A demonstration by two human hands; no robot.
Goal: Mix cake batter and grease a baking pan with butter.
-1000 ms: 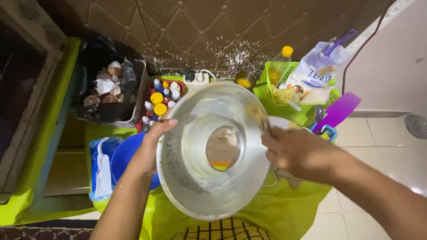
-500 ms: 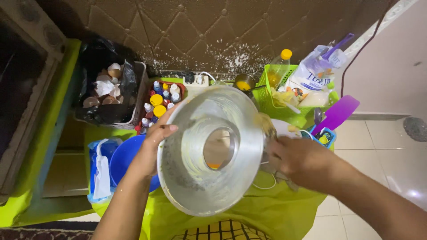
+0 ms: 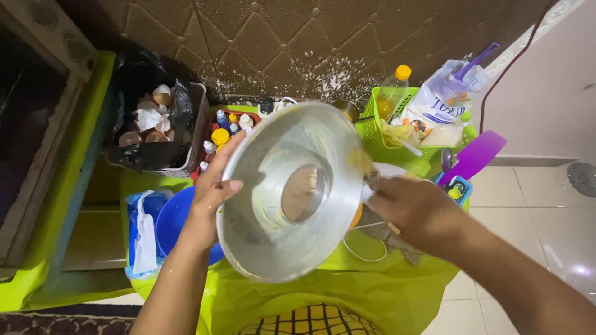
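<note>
**Metal ring pan tilted up between two hands**

The surface (image 3: pixel 347 291), draped in a lime-green cloth, carries everything, and the large silver ring pan (image 3: pixel 273 223) with its central tube is the landmark here. The pan is held up above the surface, tipped so that its open inside faces the camera, with pale streaks of batter on its inner wall.

Behind the pan to the left stands a bin lined with a black bag (image 3: pixel 155 124), holding eggshells and crumpled paper. Behind the pan to the right is a green plastic basket (image 3: pixel 379 139) with a clear bottle with a yellow cap (image 3: pixel 395 90) and a white flour-type bag (image 3: pixel 444 99) in it. Left of the pan and partly under its rim lies a blue bowl (image 3: pixel 171 220), with a blue and white packet (image 3: pixel 141 232) beside it. Right of the pan, beyond the basket, a purple spatula (image 3: pixel 475 155) lies at the edge of the surface.

The left hand (image 3: pixel 214 192) grips the pan's left rim, fingers curled over the outer wall and thumb along the edge. The right hand (image 3: pixel 416 211) is at the pan's right rim, fingers closed around a small tool whose tip, smeared with yellowish batter, meets the rim; the tool itself is mostly hidden. Just behind the pan's upper left edge sits a red tray of small colouring bottles (image 3: pixel 223 124).
</note>
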